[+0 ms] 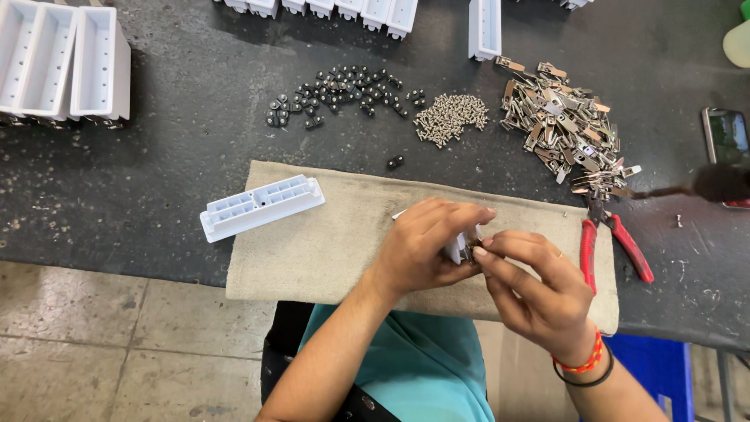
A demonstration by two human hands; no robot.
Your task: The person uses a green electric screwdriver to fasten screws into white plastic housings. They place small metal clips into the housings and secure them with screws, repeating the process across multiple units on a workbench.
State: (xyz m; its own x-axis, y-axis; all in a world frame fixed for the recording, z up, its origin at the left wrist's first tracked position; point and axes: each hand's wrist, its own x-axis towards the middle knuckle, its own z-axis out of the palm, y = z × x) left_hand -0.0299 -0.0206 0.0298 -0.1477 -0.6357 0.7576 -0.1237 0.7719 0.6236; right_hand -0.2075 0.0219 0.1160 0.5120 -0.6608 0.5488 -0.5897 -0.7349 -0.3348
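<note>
— Head view: what was in hand?

— A small white plastic part, held over the beige cloth at the table's near edge. The left hand was closed around it; the right hand pinched something small against its end, too hidden to name.

— Which step, would you say?

— Fitting a piece into the part, I judged. Seating it would call for a steady grip and fine pressure.

— And around them?

— Another white part lay on the cloth; red pliers just beside the right hand; black pieces, screws and metal clips lay farther back.
</note>
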